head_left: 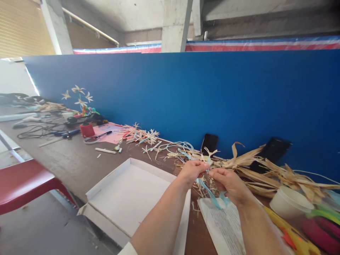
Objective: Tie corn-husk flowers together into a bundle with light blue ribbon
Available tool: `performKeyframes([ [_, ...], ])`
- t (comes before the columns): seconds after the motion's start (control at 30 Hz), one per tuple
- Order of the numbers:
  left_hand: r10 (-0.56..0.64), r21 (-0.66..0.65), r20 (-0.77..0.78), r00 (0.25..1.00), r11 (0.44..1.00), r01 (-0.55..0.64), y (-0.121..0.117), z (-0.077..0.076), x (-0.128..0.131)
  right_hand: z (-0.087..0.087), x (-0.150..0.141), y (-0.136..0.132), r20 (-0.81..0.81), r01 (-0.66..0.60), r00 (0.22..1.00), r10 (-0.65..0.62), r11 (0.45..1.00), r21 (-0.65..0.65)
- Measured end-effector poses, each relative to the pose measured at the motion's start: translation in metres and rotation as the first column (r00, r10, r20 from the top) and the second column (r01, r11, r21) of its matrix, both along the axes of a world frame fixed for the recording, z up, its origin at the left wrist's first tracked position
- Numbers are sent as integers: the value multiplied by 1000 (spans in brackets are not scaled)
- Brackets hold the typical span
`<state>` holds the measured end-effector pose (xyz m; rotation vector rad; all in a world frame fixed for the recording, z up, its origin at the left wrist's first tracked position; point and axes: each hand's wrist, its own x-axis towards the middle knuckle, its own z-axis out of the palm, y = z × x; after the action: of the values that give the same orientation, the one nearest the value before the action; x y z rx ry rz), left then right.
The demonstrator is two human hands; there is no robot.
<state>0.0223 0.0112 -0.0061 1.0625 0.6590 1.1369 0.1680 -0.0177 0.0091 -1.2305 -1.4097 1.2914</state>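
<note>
Close together over the table, both hands pinch at a small pale flower (210,152) that looks made of dried husk. Its petals point up above my fingertips. My left hand (193,173) grips near the flower's stem, thumb and forefinger pressed together. Beside it, my right hand (228,183) pinches the light blue ribbon (209,193) at the stem. The ribbon's loose part hangs down over a printed sheet of paper (221,225). My fingers hide most of the stem.
A shallow white box (127,198) lies left of my forearms. Dried husks (247,161), a white tub (290,202) and a yellow tool (290,230) are at right. Finished-looking flowers (151,136) and a red thread spool (87,130) lie farther left. Behind stands a blue partition (170,92).
</note>
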Motion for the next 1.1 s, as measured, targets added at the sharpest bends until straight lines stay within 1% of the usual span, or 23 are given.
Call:
performKeyframes([
  [0.13,-99,-15,119,988,995,101,0,-2,2,-1,1,0,-131,-59,990,52,997,-49],
  [0.23,-112,-28,163,980,993,118,-1,-3,4,-2,1,1,-171,-88,982,76,994,-62],
  [0.4,-97,-56,167,981,993,108,-3,-1,4,-3,2,3,-165,-92,983,82,995,-49],
  [0.6,-132,-75,198,971,986,149,-4,2,3,0,1,-1,-128,-73,989,71,997,-12],
  [0.73,-150,-97,225,963,980,175,-4,3,3,1,-2,-2,-120,-38,992,38,999,7],
  [0.83,-129,-122,232,964,980,160,-6,4,4,0,-5,-1,-164,-29,986,26,999,-18],
  [1.1,0,-155,216,976,987,34,-5,3,9,0,-10,3,-241,-26,971,-1,994,-111],
])
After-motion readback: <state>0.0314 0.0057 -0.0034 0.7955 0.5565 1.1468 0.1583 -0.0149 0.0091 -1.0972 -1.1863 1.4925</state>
